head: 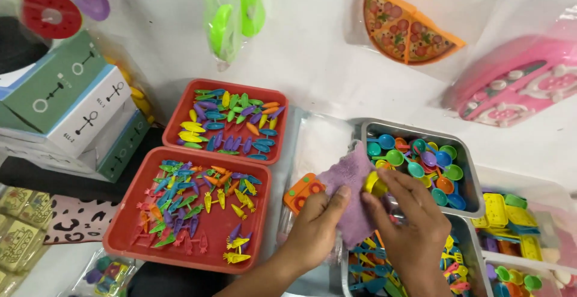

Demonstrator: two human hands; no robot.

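Note:
My left hand [315, 228] pinches a lilac cloth [348, 180] that hangs over the edge of a metal tray. Close beside it, my right hand [406, 219] grips a small yellow toy cup [375, 184], which touches the cloth. Behind both hands a metal tray [415, 130] holds several small coloured toy spoons and cups. A second metal tray [467, 237] below it holds blue and yellow plastic toy pieces and is partly hidden by my right hand.
Two red trays [180, 108] [120, 237] of small coloured plastic toy pieces lie to the left. An orange toy piece [300, 192] lies by my left hand. Stacked boxes [66, 102] stand at far left. Bagged toys, among them a toy pizza [409, 30] and pink toy [517, 84], lie along the back.

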